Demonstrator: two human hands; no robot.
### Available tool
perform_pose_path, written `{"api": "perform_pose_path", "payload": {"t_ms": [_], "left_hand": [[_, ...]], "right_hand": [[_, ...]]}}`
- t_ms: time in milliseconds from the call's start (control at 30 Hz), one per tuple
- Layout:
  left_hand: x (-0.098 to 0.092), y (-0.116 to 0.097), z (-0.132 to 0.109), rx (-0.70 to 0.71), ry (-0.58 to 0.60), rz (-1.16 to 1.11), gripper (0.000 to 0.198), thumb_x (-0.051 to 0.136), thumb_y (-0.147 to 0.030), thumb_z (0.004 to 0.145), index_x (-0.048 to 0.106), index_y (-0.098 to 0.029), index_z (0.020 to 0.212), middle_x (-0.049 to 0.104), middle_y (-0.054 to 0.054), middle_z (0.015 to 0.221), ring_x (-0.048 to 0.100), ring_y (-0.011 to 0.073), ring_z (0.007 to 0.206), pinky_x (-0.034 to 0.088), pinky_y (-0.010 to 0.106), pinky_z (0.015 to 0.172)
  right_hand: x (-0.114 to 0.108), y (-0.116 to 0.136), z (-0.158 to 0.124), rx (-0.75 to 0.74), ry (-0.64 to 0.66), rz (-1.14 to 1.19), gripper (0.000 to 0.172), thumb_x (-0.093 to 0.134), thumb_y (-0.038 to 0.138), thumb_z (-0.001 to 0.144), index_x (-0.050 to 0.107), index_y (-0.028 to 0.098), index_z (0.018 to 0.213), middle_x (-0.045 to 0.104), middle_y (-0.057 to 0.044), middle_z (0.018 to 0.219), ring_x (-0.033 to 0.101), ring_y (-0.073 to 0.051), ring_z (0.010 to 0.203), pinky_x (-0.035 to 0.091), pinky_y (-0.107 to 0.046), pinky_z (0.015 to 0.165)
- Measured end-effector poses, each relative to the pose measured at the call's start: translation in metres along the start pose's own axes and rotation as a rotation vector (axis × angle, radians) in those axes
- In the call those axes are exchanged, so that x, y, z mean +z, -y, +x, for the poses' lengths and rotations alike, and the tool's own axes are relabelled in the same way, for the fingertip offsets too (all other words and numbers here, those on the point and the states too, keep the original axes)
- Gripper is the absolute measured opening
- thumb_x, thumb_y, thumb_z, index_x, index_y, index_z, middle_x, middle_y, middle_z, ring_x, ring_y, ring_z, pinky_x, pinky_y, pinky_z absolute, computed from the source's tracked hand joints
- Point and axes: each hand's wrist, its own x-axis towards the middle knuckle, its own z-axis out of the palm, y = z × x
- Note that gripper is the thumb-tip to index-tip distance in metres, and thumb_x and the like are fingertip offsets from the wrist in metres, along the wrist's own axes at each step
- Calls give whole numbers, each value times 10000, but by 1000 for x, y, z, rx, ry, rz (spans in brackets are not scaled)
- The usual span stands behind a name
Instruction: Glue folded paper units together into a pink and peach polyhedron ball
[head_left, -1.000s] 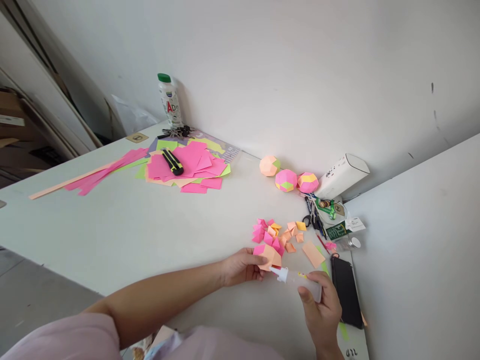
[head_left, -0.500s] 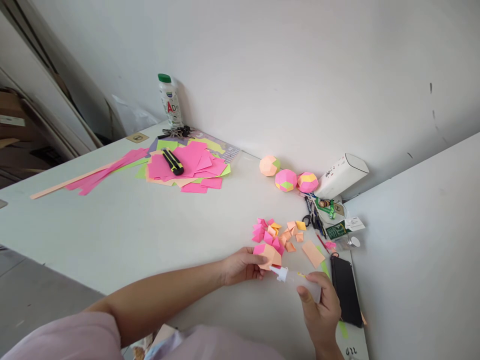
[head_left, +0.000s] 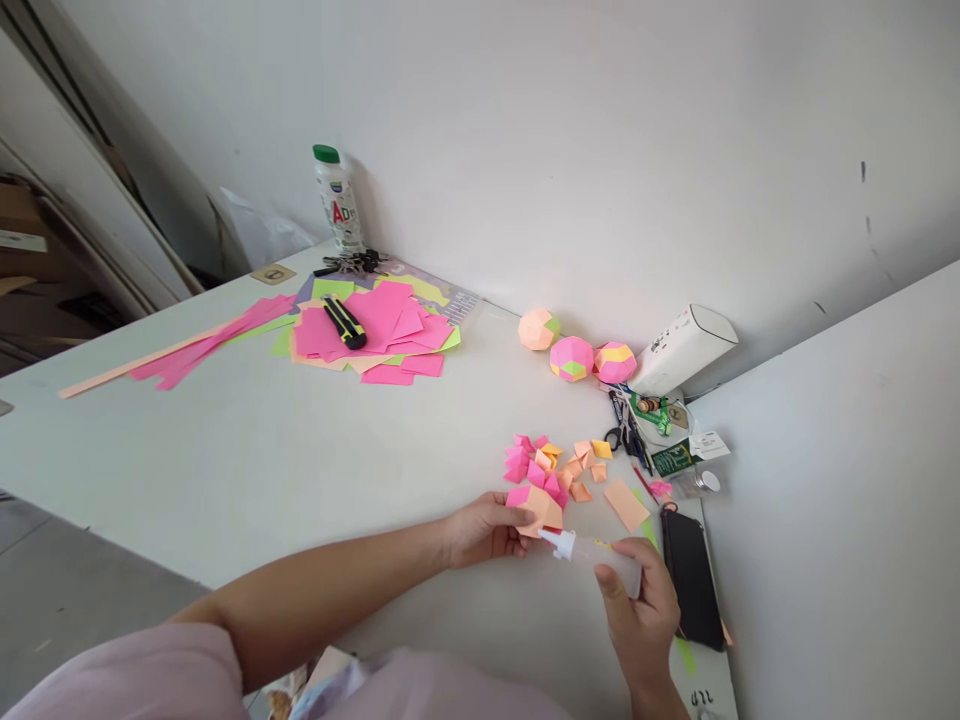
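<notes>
My left hand (head_left: 487, 530) is closed on a partly built folded-paper ball (head_left: 541, 508) of peach and pink pieces, its thumb on the peach side. In my right hand (head_left: 645, 600) lies a translucent glue bottle (head_left: 600, 560), tilted so that its white nozzle tip is at the lower edge of the paper ball. Whether glue is coming out is too small to tell. Just beyond the ball lie folded pink paper pieces (head_left: 517, 462) and folded peach pieces (head_left: 579, 468), several of each. A flat peach paper strip (head_left: 627, 506) is near the bottle.
Three finished paper balls (head_left: 571, 358) sit by the wall beside a white box (head_left: 684, 348). Scissors (head_left: 616, 437), a small jar (head_left: 697, 484) and a black pouch (head_left: 694, 580) line the right edge. Farther left, a utility knife (head_left: 345, 322) rests on pink paper sheets (head_left: 390, 310) near a white bottle (head_left: 337, 200).
Very little differs. The glue bottle and my right hand have shifted very slightly, with the nozzle still against the paper ball; my left hand keeps its hold.
</notes>
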Motion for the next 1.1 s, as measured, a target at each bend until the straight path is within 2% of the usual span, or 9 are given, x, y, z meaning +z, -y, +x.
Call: {"api": "perform_pose_path", "payload": {"t_ms": [267,467,667,900,1100], "left_hand": [[-1,1,1,-1,11,-5,225,740,-219,671,698,-87,849,619,84,763,501,121,641,384,250,600],[-1,0,1,-3,5,-1,261,748,-225,660,697,-82,872,626,92,800,503,121,644,384,255,605],[-1,0,1,-10,-15,-11,248,748,-217,656,696,-83,858,611,78,752,500,123,648,395,254,610],[-1,1,1,-9,-7,8,251,734,-223,674,696,-80,877,631,112,834,519,134,670,394,254,608],[0,1,1,-10,-10,1,236,741,-220,663,698,-81,848,627,92,755,501,123,619,389,256,599]], "right_hand": [[0,0,0,93,-6,-38,179,641,343,789,586,185,852,595,-24,753,566,-177,655,443,-267,578],[0,0,1,93,0,-45,177,642,338,783,583,185,851,588,-22,754,560,-174,655,442,-259,579],[-1,1,-1,89,6,-32,153,645,310,785,579,198,866,583,-8,767,556,-159,667,439,-240,592],[1,2,1,115,7,-33,156,643,321,784,583,199,861,590,-8,764,556,-160,658,434,-242,584],[0,2,-1,127,6,-30,161,647,327,780,588,198,856,594,-11,772,559,-165,670,435,-248,596]]}}
